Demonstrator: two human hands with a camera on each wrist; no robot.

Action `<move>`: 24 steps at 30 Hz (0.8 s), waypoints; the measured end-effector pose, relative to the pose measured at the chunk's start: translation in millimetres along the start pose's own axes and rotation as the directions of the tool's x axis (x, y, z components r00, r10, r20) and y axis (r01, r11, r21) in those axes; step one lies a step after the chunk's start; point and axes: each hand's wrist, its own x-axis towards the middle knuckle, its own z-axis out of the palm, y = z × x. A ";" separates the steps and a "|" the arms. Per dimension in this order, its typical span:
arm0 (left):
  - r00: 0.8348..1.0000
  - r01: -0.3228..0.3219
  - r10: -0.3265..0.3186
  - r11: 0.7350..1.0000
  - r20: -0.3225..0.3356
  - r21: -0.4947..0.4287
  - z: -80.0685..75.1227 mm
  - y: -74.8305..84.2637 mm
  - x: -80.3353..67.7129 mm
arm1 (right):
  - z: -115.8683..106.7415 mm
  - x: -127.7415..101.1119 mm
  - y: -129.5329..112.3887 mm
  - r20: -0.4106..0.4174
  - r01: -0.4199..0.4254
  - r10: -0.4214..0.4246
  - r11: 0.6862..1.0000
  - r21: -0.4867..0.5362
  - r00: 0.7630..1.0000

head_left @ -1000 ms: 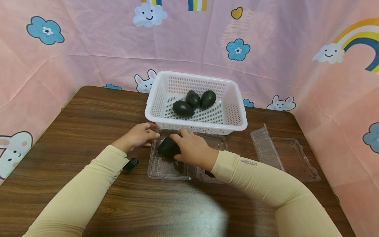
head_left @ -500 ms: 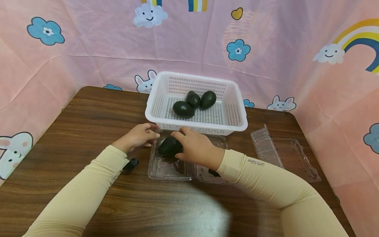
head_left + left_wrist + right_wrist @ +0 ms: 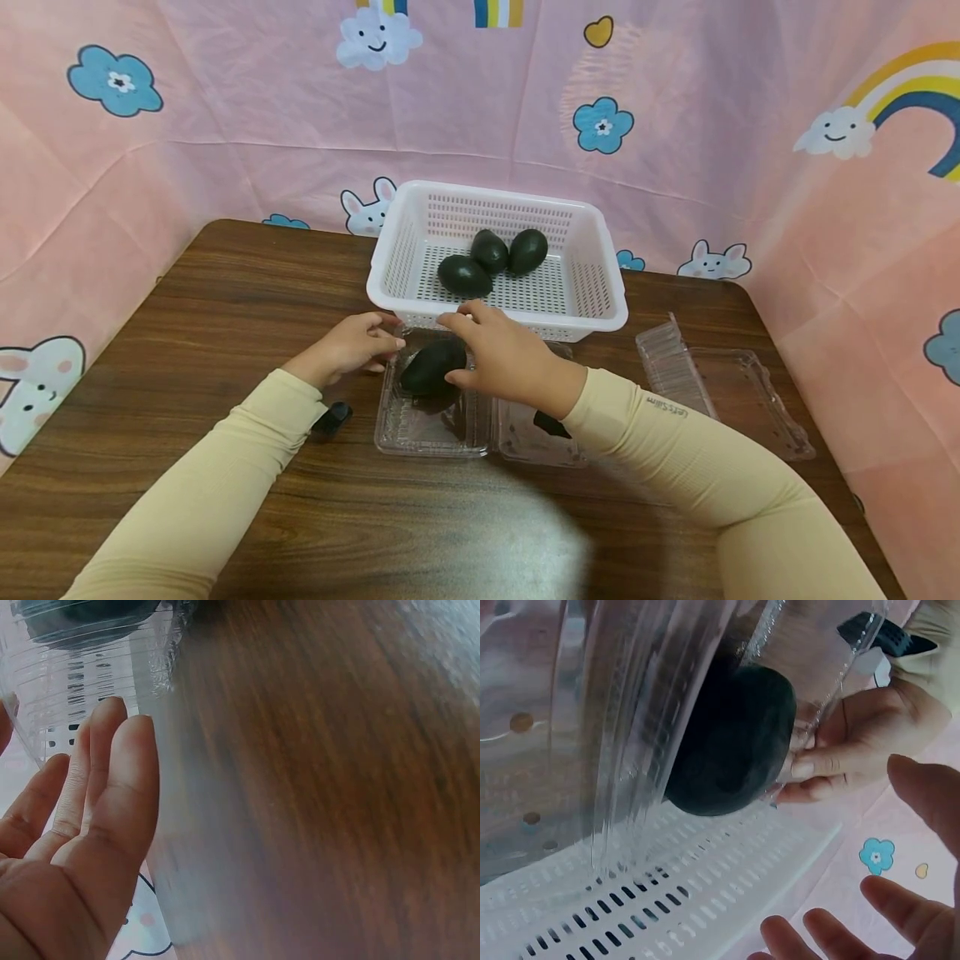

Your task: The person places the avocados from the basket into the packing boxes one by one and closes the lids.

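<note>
**Avocado tipped up in the clear tray**

Since a second ago the right hand [image 3: 504, 358] has risen off the dark avocado [image 3: 433, 367] and slid toward the basket; the fruit, then half covered, now shows most of its length. The left hand [image 3: 348, 346] has stayed put.

Nearest the camera, pale ribbed sleeves [image 3: 225, 467] run in from the lower corners of the head view over the brown wood-grain surface [image 3: 225, 292]. Just above centre lies the clear plastic clamshell tray [image 3: 420, 429], thin and ridged, opened flat. The avocado sits in its left half, egg-shaped with a matte, near-black skin; its long axis runs diagonally, the narrower end up and right toward the right hand, the blunt end down and left. The right hand's grip is spread: fingers fairly straight, thumb touching the fruit's upper right end, fingertips arched over toward the basket rim. The left hand's grip pinches the tray's left rim, thumb and curled fingers on the plastic, as the right wrist view shows.

Beyond, centre frame, stands a white perforated plastic basket [image 3: 600, 292] with three more avocados [image 3: 465, 276]. At right lies a second empty clear clamshell [image 3: 750, 392].
</note>
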 end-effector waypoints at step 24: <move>1.000 -0.003 0.003 1.000 0.007 -0.013 -0.1 0.8 -0.4 | -39.5 -0.2 25.1 -0.092 -0.070 0.085 0.986 0.153 0.992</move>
